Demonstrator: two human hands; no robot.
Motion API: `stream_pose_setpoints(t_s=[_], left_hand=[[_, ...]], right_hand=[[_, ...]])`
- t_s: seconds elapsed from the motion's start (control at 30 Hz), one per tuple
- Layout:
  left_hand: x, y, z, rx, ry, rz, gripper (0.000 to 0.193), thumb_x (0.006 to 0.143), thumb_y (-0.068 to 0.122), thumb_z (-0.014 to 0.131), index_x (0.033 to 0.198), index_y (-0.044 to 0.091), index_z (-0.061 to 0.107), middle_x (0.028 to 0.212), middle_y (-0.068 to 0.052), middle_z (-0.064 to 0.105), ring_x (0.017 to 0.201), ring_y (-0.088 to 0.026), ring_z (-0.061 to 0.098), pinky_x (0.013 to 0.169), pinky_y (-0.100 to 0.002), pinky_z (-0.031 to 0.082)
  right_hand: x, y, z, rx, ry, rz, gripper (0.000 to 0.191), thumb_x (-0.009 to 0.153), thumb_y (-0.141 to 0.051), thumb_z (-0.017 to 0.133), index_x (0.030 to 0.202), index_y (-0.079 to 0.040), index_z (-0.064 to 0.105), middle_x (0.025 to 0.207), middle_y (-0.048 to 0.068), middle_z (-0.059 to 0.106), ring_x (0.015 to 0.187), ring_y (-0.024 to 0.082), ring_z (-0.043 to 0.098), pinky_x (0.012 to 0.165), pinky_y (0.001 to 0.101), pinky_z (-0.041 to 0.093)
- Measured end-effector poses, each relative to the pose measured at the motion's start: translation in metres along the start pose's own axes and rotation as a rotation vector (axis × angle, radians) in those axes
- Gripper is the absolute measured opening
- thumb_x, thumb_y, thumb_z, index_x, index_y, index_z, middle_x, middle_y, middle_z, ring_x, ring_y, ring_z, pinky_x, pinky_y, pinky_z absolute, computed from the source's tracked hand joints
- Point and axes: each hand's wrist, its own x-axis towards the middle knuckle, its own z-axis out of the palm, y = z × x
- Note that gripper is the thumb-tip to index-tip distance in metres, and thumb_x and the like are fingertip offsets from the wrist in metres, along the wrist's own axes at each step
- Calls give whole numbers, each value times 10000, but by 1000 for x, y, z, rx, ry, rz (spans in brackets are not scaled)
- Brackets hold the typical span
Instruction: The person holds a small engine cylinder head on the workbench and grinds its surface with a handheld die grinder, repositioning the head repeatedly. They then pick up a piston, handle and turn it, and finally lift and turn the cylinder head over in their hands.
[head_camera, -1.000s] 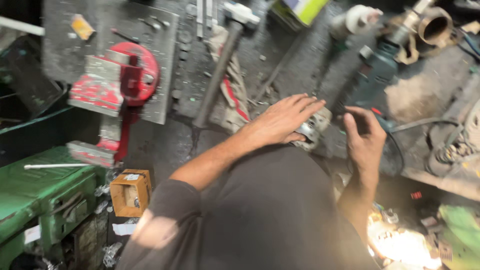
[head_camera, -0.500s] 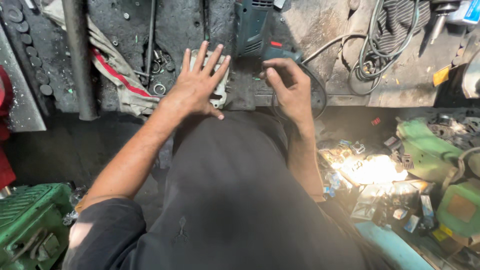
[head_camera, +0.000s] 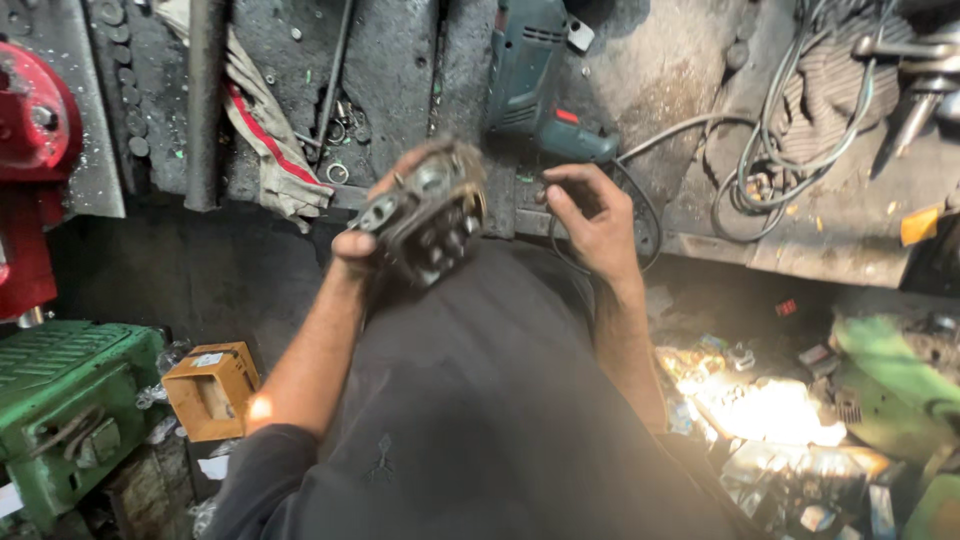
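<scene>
My left hand (head_camera: 372, 232) grips a greasy round metal machine part (head_camera: 432, 215) and holds it up in front of my chest, above the edge of the dirty workbench (head_camera: 640, 90). My right hand (head_camera: 590, 215) hovers just to the right of the part, fingers curled, and seems to pinch something small that I cannot make out. Right behind my right hand a teal power drill (head_camera: 535, 80) lies on the bench, its dark cord looping by my wrist.
A rag with a red stripe (head_camera: 262, 140) and a dark metal bar (head_camera: 205, 100) lie at the bench's left. A red machine (head_camera: 30, 160), a green machine (head_camera: 60, 410) and a small orange box (head_camera: 212, 390) stand lower left. Coiled cables (head_camera: 790, 130) lie right; scrap litters the floor.
My left hand lay flat with spread fingers on the bench; now it has lifted the metal part toward me. My right hand stays near the drill. The view shifted slightly.
</scene>
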Motion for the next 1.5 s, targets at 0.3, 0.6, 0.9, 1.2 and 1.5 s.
stream_pose_setpoints(t_s=[0.3,0.6,0.9,1.2,1.5], left_hand=[[4,28,9,213,-430,1,1414,739,496,888,1697,18,-35,1663,-230,335,1551,-330,390,1329,-425,275],[-6,26,-10,372,-482,-35,1383,722,465,880,1712,-8,38,1659,-227,349,1560,-299,387,1328,-401,281],[5,20,-6,-78,-287,98,1309,719,556,846,1683,30,134,1617,-262,403,1489,-385,444,1294,-477,350],[18,-11,-12,-622,329,21,816,837,670,624,1340,30,566,1232,-188,672,1090,-344,696,947,-505,605],[21,-33,-35,-770,289,101,517,1135,561,494,858,148,634,619,70,513,500,-81,491,467,-242,414]], right_hand=[[14,-58,2,-229,-447,-443,360,918,36,756,1265,-45,710,1100,89,657,1010,188,647,881,305,539],[34,-78,10,-383,-703,-536,168,917,-38,755,1073,-29,691,1085,92,612,1057,246,601,913,370,511],[48,-31,15,393,-321,-311,103,1181,-131,514,1254,-71,554,1151,82,576,1022,168,566,1011,361,502],[47,-33,18,100,-163,-100,350,1083,-73,602,1422,-30,527,1227,74,640,1161,148,611,1025,304,511],[41,-17,32,111,-163,-38,295,1059,-54,636,1345,-12,579,1183,63,667,1145,132,635,1051,298,520]])
